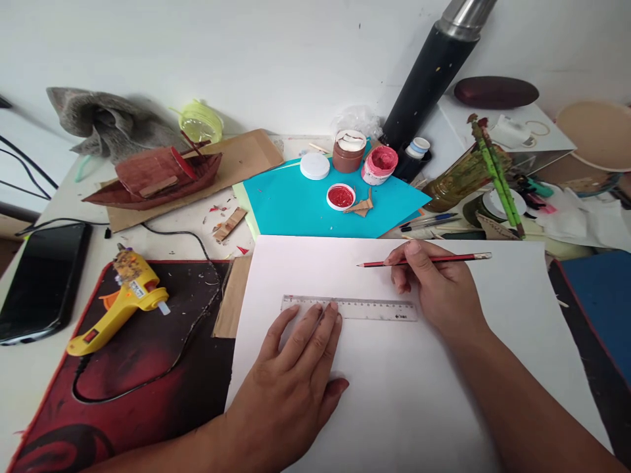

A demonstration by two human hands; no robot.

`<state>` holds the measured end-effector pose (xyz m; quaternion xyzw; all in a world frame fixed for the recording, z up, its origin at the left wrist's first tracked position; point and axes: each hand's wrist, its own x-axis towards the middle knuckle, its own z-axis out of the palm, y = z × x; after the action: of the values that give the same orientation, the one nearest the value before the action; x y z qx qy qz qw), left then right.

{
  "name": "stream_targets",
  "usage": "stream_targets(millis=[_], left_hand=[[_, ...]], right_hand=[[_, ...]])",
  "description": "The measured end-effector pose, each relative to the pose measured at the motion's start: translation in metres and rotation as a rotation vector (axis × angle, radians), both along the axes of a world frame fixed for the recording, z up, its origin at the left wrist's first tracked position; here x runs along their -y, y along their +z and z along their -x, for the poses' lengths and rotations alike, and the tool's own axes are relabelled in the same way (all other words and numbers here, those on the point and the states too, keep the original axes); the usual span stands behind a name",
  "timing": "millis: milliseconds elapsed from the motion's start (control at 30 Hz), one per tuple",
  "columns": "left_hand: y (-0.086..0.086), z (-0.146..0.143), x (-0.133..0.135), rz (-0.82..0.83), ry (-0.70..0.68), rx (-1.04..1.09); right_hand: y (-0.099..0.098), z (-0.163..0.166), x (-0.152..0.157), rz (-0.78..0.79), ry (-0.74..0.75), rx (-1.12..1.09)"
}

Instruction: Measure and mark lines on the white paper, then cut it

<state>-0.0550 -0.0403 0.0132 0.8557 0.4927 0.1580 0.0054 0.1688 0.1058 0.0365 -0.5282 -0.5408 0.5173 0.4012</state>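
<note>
A clear plastic ruler (pixel 379 310) lies nearly level across a large white sheet of paper (pixel 394 394). My left hand (pixel 298 374) rests flat on the ruler's left half, its fingertips pressing the ruler against the sheet. Between the thumb and fingers of my right hand (pixel 436 286) is a red and black pencil (pixel 458 257). The pencil's point faces left, above the ruler's upper edge; whether it touches the paper I cannot tell. No drawn line can be made out on the sheet.
A yellow glue gun (pixel 121 302) with a black cord lies left on a dark red mat (pixel 162 381), beside a phone (pixel 46 282). Behind stand a brown model boat (pixel 158 174), open paint jars (pixel 379 164) on a blue sheet (pixel 290 203), and a jar (pixel 458 171) with green sticks.
</note>
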Motion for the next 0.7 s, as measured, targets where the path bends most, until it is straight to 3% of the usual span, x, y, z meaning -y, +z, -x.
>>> stream_targets(millis=[700], left_hand=[[-0.0003,0.0006,0.0006,0.015,0.008,-0.009]], right_hand=[[-0.0018,-0.0035,0.0000,-0.001,0.032,0.029]])
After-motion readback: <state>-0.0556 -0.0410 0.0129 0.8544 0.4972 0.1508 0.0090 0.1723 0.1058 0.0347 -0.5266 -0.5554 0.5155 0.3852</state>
